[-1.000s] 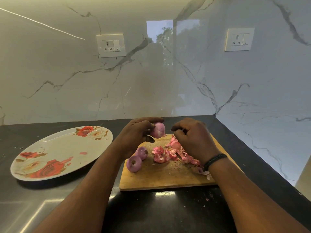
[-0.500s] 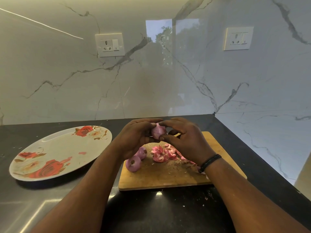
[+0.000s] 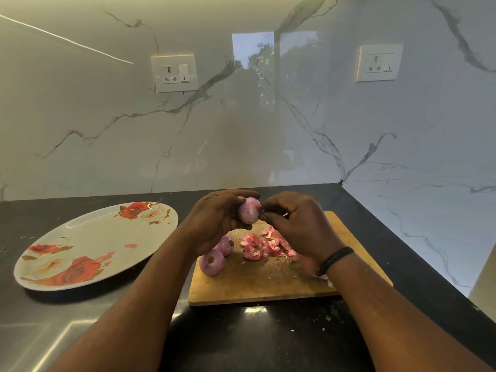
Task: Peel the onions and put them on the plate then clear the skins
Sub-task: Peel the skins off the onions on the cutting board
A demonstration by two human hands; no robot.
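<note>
One onion (image 3: 249, 210) gripped by left hand (image 3: 214, 224); right hand (image 3: 298, 229) back pinching its skin: peeling continues, plate (image 3: 88, 248) unfilled

Bare forearms, no sleeves; black braided wristband (image 3: 335, 260) on rt wrist.

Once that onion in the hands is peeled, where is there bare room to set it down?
The flowered oval plate is almost bare, with one pink scrap. The wooden cutting board has free room along its near edge. Its middle is crowded with pink skins and two onions.
</note>
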